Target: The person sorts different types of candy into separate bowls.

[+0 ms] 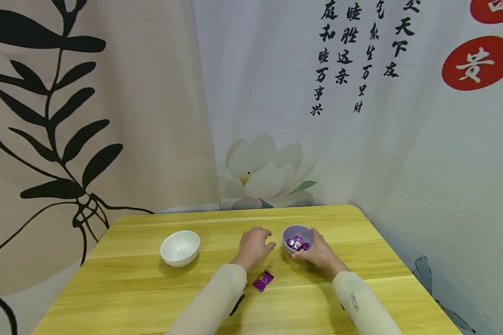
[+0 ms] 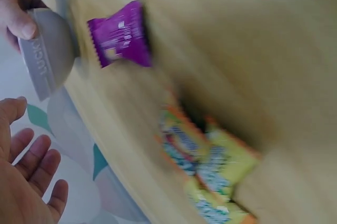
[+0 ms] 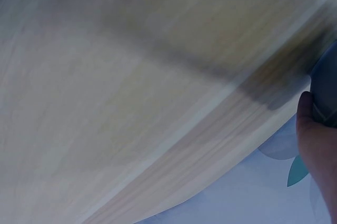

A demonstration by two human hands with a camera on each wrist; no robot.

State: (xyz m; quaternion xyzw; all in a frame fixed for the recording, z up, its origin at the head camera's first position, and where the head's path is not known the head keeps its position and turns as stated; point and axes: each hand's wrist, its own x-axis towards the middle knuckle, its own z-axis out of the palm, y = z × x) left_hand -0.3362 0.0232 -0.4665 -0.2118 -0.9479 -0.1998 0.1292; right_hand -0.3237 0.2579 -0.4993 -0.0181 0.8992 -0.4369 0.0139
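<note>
My right hand (image 1: 320, 255) grips a small lilac bowl (image 1: 298, 230) by its right side, thumb low on the near wall. Several shiny purple wrapped candies (image 1: 297, 243) lie inside it. Lettering runs along the bowl's wall (image 2: 51, 56) in the left wrist view. To the left of the bowl, my left hand (image 1: 253, 246) is held over the table with fingers loosely bent and nothing in them. One purple wrapped candy (image 1: 263, 281) lies on the wood near my left forearm. The right wrist view catches only part of my right hand (image 3: 316, 142) at the bowl.
A white bowl (image 1: 180, 249) stands on the left of the yellow wooden table (image 1: 121, 288). Several yellow-and-orange packets (image 2: 208, 163) lie on the table in the left wrist view, hidden in the head view. A printed cloth (image 1: 260, 102) hangs behind the table.
</note>
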